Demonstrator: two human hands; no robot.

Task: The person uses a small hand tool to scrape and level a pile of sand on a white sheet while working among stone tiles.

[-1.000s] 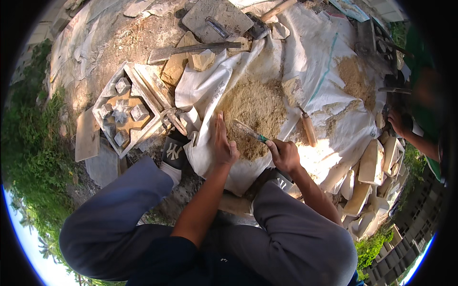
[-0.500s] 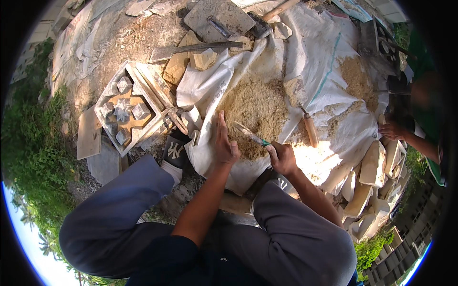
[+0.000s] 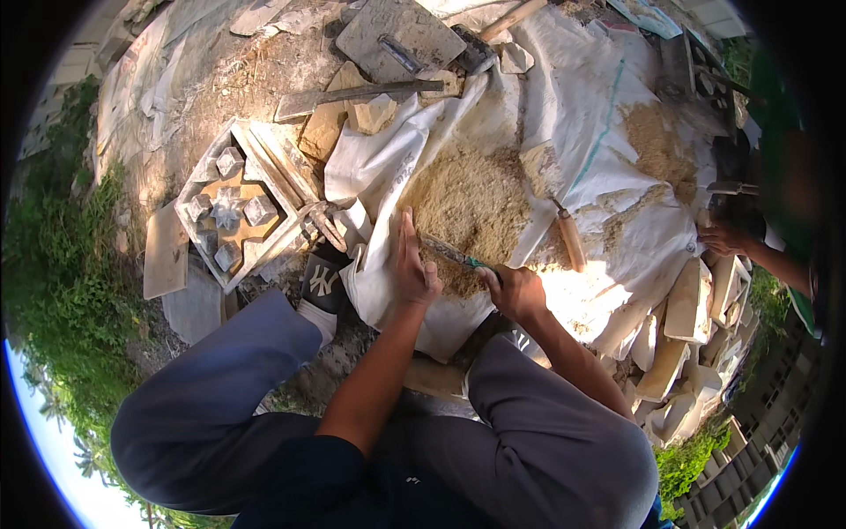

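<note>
My right hand (image 3: 518, 293) is closed around the handle of a narrow trowel (image 3: 451, 253) with some green near its grip. The blade points left across a heap of damp-looking sand (image 3: 476, 198), seen nearly edge-on, its tip close to my left hand (image 3: 412, 269). That left hand is held upright at the heap's near left edge, fingers stretched out and holding nothing. Under the sand lies a white woven sack (image 3: 374, 159). A second, pointing trowel (image 3: 573, 240) with a wooden handle lies right of the heap.
On the left is a wooden mould frame (image 3: 231, 280) with a star and small blocks inside; a hammer (image 3: 326, 225) lies beside it. Farther off are a flat slab (image 3: 397, 35) and a metal bar (image 3: 370, 91). Stone pieces (image 3: 665, 370) pile up right, near another person's hand (image 3: 727, 238).
The trowel has shifted left and slightly down, bringing its tip nearer my left hand, and its blade has turned more edge-on. My left hand keeps its place.
</note>
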